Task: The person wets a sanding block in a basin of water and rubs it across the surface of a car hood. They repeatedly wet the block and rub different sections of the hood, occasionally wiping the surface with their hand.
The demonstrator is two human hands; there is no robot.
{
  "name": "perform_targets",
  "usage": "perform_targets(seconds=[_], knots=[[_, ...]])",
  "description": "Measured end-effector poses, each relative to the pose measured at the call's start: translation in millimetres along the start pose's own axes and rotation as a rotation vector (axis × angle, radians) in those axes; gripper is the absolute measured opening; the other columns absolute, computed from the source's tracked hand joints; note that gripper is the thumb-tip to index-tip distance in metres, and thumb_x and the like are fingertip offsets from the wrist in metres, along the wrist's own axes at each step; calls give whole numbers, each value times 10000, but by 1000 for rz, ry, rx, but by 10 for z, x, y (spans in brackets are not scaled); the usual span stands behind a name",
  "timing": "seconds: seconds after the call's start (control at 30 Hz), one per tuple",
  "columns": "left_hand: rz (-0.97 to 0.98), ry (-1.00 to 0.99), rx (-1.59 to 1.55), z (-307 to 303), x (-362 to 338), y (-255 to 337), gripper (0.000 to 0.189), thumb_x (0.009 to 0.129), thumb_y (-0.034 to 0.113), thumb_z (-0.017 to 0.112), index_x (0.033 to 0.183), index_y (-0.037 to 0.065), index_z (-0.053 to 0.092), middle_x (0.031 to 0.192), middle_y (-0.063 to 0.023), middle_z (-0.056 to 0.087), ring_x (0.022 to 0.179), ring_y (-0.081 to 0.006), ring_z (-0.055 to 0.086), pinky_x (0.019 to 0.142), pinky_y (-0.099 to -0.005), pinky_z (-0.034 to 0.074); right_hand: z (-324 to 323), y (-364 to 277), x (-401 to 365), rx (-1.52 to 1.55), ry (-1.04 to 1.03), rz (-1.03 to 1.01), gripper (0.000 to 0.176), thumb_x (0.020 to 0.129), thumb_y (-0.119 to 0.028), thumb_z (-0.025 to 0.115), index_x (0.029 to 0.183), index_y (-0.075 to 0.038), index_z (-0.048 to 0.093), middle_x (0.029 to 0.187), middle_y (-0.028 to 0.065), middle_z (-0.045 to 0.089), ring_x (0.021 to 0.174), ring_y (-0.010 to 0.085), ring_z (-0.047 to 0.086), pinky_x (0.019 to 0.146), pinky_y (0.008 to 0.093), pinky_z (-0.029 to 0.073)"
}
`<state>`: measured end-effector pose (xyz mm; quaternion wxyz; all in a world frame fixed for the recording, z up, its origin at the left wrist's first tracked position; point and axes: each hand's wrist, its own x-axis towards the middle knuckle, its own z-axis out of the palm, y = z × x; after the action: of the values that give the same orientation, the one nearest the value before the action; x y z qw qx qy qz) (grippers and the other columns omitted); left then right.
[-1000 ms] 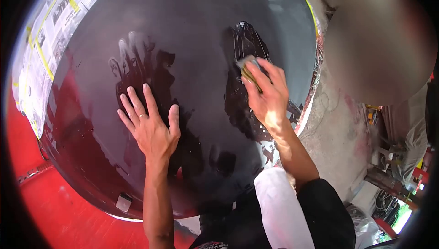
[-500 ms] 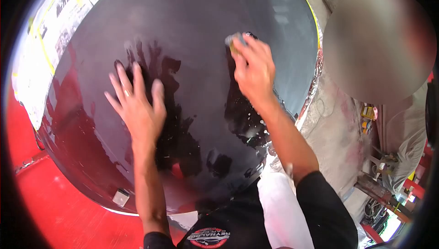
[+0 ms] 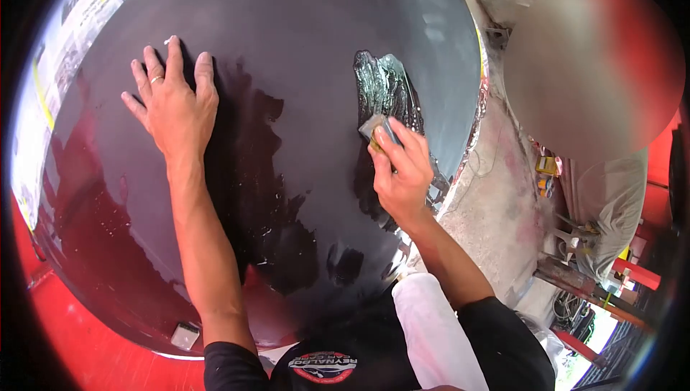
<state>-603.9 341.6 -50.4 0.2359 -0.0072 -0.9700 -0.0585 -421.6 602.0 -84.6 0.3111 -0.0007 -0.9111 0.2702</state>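
Observation:
A large curved dark-grey car panel fills the middle of the view, with darker wet patches on it. My left hand lies on its upper left part, fingers spread and a ring on one of them; it holds nothing. My right hand grips a small sanding block, pressed to the panel on the right. Above the block stretches a wet, foamy streak. A second small grey block rests near the panel's lower left edge.
Printed masking paper with yellow tape borders the panel on the left. Red bodywork lies at lower left. Right of the panel are the concrete floor, a covered object and a metal beam.
My right hand has drawn the block down toward me, and a foamy streak now shows above it. My left hand has shifted up and left across the panel.

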Motion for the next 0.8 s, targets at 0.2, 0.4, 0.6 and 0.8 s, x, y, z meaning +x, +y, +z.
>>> perform_targets(seconds=[0.2,0.4,0.6,0.8], knots=[[26,21,6,-32,-61,-36,598,1000,503,557,1492,163,533,1591,-198,412,1519,-379,295,1227,-613,137,132,112,373,-70,36,216,322,863,-42,754,1184,-69,746,1211,187,664,1037,359,634,936,404,528],[28,29,36,-17,-60,-23,591,1001,497,559,1492,169,532,1591,-197,414,1519,-379,296,1227,-607,149,104,214,442,28,30,263,340,837,-17,773,1169,-88,763,1219,175,656,1098,309,631,922,391,542],[18,36,38,12,-52,-18,574,1006,481,551,1492,175,535,1589,-195,416,1518,-376,300,1228,-604,151,-11,185,49,-1,35,313,311,852,-41,755,1159,-94,757,1247,163,665,1114,330,619,933,412,535],[19,40,33,-42,-57,12,566,1002,460,559,1482,161,540,1586,-201,416,1505,-393,316,1226,-604,155,96,316,505,-11,41,148,347,830,12,756,1160,-93,749,1248,182,671,1132,363,620,957,417,525]])
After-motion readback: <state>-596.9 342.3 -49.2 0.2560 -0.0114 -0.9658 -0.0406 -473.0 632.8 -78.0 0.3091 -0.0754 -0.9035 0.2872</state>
